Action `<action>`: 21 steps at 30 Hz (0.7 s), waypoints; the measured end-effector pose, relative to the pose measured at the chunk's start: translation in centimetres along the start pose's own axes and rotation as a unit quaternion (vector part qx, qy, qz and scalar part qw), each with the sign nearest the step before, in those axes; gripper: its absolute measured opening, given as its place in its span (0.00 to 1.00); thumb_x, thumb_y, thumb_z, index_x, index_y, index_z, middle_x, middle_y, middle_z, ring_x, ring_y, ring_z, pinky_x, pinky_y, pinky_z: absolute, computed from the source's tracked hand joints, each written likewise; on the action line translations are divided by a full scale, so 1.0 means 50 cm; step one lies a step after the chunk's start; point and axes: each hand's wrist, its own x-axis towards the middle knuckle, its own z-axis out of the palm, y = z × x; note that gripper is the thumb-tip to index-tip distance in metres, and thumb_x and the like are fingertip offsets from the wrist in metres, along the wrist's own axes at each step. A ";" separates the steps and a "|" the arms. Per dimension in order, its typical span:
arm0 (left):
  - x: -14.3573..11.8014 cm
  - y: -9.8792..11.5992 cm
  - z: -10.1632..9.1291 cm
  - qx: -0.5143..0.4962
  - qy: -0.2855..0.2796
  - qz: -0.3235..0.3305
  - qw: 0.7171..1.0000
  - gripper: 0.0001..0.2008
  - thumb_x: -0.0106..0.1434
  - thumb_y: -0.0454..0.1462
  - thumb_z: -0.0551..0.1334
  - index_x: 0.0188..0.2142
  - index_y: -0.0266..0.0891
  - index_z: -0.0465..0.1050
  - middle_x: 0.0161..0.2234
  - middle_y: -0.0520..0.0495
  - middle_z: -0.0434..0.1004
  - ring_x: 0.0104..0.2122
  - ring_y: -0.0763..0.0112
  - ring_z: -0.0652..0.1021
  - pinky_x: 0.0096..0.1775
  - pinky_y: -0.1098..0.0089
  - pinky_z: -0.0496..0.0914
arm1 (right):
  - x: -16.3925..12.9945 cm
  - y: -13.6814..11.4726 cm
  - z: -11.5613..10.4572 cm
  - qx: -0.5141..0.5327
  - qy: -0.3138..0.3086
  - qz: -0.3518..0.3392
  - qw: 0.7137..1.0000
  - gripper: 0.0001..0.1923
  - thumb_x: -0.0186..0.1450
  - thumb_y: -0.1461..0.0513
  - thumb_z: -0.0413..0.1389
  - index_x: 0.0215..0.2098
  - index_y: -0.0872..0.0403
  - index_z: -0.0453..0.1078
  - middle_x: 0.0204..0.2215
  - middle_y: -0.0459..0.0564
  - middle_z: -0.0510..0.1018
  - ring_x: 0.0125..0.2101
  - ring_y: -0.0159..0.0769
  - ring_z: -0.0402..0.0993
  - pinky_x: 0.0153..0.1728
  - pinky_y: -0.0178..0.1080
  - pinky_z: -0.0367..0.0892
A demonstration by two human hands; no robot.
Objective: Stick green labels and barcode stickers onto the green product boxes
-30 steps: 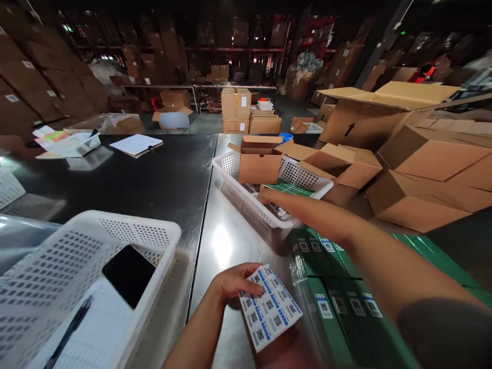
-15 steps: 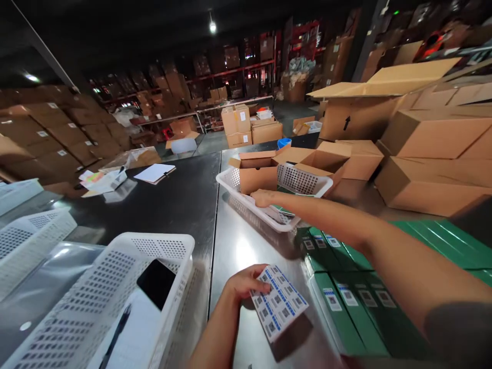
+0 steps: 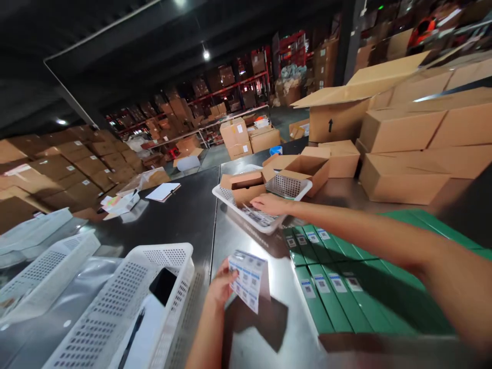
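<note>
the left hand (image 3: 221, 284), pinching the left edge of the sheet (image 3: 248, 279), is near, left of the green boxes (image 3: 338, 305); the right hand (image 3: 271, 204), grip unclear, reaches into the far basket (image 3: 289, 187).

Left grip (image 3: 222, 283) pinched, right arm (image 3: 357, 224) outstretched

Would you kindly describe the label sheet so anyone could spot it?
On the metal table, look between the white basket holding a black phone and the green boxes. There the left hand holds the label sheet; unlike the single stickers on those boxes, it bears rows of codes.
</note>
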 end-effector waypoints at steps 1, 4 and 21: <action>-0.014 0.013 0.014 0.000 0.021 0.018 1.000 0.24 0.40 0.47 0.78 0.35 0.40 0.78 0.28 0.51 0.82 0.30 0.66 0.83 0.33 0.72 0.73 | -0.028 -0.003 -0.012 0.023 0.008 0.007 1.000 0.13 0.70 0.61 0.50 0.42 0.54 0.77 0.41 0.52 0.83 0.44 0.41 0.78 0.46 0.38 0.69; -0.051 0.031 0.069 0.018 0.071 0.069 0.995 0.24 0.42 0.44 0.78 0.38 0.40 0.79 0.35 0.46 0.85 0.37 0.60 0.83 0.42 0.65 0.75 | -0.131 -0.026 -0.037 0.098 0.021 0.040 0.994 0.15 0.72 0.59 0.48 0.48 0.54 0.74 0.47 0.54 0.81 0.47 0.42 0.77 0.48 0.40 0.69; -0.226 -0.025 0.333 0.251 0.303 0.179 0.902 0.12 0.51 0.43 0.74 0.31 0.39 0.78 0.27 0.50 0.82 0.24 0.69 0.79 0.26 0.72 0.74 | -0.514 -0.186 -0.006 0.466 0.191 -0.024 0.864 0.15 0.59 0.59 0.69 0.44 0.51 0.78 0.32 0.46 0.82 0.30 0.31 0.77 0.34 0.33 0.73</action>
